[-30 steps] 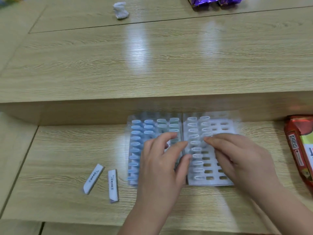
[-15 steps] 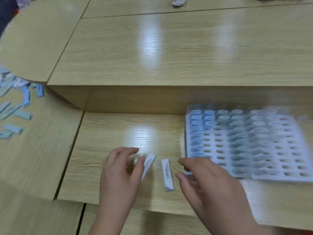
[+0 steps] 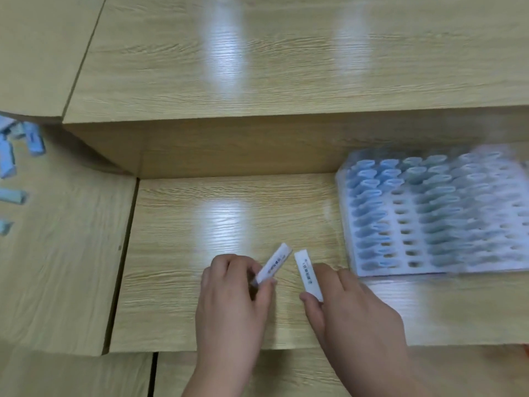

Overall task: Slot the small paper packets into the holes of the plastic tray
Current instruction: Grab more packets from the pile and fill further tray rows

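Note:
The white plastic tray [image 3: 400, 269] lies on the lower desk at the right, blurred, with many of its holes filled by blue and greenish packets. Left of it my left hand [image 3: 232, 302] pinches one small white paper packet [image 3: 273, 263] by its lower end, so it tilts up to the right. My right hand [image 3: 352, 313] pinches a second white packet [image 3: 307, 270] between thumb and fingers. The two packets' upper ends nearly meet.
Several loose blue packets [image 3: 34, 138] are scattered on the desk at the far left edge. A raised wooden desk level [image 3: 257, 67] runs behind the work area, with its step face just behind the tray.
Both hands left the tray and went to the two loose packets on the left. Each hand now holds one. The view swung left, so the tray sits at the right.

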`<state>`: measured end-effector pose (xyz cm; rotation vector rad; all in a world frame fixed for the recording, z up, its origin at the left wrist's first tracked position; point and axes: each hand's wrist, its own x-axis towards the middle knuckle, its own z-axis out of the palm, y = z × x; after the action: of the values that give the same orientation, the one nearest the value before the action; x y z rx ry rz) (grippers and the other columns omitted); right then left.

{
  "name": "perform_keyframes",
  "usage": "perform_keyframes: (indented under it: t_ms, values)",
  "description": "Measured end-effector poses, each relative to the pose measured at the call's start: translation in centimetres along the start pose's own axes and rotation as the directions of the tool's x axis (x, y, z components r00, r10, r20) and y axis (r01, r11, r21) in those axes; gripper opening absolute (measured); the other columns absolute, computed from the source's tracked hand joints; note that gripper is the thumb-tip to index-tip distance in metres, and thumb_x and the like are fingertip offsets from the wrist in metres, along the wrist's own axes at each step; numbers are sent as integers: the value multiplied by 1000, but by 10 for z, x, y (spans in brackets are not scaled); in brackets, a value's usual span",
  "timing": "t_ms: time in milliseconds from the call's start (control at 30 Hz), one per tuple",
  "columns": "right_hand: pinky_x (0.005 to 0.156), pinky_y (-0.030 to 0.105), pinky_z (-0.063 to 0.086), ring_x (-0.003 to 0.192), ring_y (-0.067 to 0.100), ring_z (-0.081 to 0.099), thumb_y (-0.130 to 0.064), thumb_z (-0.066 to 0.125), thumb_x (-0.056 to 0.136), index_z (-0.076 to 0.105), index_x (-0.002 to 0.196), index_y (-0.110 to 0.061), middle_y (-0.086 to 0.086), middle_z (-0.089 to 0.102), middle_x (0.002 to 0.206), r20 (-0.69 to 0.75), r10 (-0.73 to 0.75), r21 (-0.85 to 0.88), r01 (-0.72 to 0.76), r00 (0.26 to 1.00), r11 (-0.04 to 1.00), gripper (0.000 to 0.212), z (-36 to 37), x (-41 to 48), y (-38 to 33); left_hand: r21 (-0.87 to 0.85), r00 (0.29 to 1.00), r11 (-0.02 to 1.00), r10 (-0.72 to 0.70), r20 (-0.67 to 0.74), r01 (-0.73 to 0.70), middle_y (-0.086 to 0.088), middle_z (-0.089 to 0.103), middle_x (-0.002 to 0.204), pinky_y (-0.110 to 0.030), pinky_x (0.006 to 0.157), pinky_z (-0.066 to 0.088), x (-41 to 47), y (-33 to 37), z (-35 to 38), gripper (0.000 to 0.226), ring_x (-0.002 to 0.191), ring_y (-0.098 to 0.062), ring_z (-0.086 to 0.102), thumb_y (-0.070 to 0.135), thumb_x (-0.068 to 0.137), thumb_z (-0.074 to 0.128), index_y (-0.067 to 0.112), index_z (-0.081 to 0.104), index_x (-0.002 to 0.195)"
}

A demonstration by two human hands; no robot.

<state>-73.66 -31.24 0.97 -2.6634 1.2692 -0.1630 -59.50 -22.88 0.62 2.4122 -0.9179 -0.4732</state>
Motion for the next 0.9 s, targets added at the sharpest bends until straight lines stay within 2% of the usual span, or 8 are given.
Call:
perform_keyframes:
  t_ms: [167, 300, 400, 433, 567, 667, 767, 900]
  values:
    - [39, 21, 20, 48, 11, 57, -40, 79, 67, 60, 80, -30, -8, 54, 71, 14, 98, 99, -99, 995, 990, 25, 0, 4, -6, -246, 995, 965, -93, 28, 97, 16, 66, 75, -35, 64, 52, 9, -1, -10, 18, 72, -5, 62, 31, 84, 76, 36, 59, 80]
    - [44, 22, 42, 56, 1, 56, -44, 69, 80, 58, 88, -39, -18, 57, 72, 6, 179, 295, -173, 984, 940, 14, -10, -2, 0, -480, 993, 871, -118, 5, 106, 9, 70, 77, -27, 65, 50, 10, 9, -20, 20, 70, -7, 64, 22, 84, 77, 40, 67, 85]
    - [56, 16, 45, 67, -6, 55, -47, 57, 85, 65, 96, -43, -21, 58, 81, -107, 193, 472, -121, 975, 873, 15, -31, -7, 11, -610, 991, 787, -131, -28, 87, 0, 69, 78, -36, 69, 54, 9, 27, -28, 20, 70, -16, 64, 18, 85, 78, 37, 72, 88]
    - [57, 14, 45, 69, -7, 57, -46, 55, 85, 66, 98, -42, -21, 59, 85, -133, 205, 533, -105, 970, 840, 17, -40, -8, 18, -634, 994, 771, -105, -40, 56, 0, 69, 80, -33, 69, 54, 8, 36, -30, 18, 71, -17, 64, 21, 85, 80, 37, 73, 90]
    - [61, 13, 51, 72, 4, 69, -42, 58, 85, 66, 102, -45, -16, 66, 96, -213, 287, 686, -66, 934, 725, 19, -78, -8, 60, -675, 993, 731, 30, -111, -98, 2, 70, 86, -19, 69, 51, 4, 84, -34, 21, 75, -17, 65, 27, 80, 68, 41, 75, 94]
    - [70, 5, 47, 81, 5, 70, -41, 59, 86, 66, 105, -46, -13, 68, 99, -242, 343, 684, -91, 907, 724, 21, -99, -7, 107, -714, 984, 678, 93, -152, -174, 3, 71, 89, -15, 72, 51, 0, 122, -23, 24, 80, -14, 67, 23, 79, 71, 39, 74, 97]
    - [77, 14, 50, 89, 13, 70, -41, 56, 90, 65, 113, -44, -13, 66, 106, -273, 369, 648, -114, 889, 753, 26, -116, -9, 159, -681, 966, 686, 188, -177, -258, 10, 70, 93, -14, 74, 51, -3, 161, -4, 27, 84, -15, 69, 24, 80, 74, 42, 69, 100]
    - [71, 8, 51, 86, 1, 68, -37, 70, 89, 58, 108, -55, -27, 63, 101, -284, 425, 672, -138, 859, 728, 29, -131, -10, 213, -583, 941, 741, 301, -157, -334, 15, 68, 92, -16, 70, 52, -8, 207, 25, 17, 80, -13, 67, 39, 80, 68, 41, 66, 97]
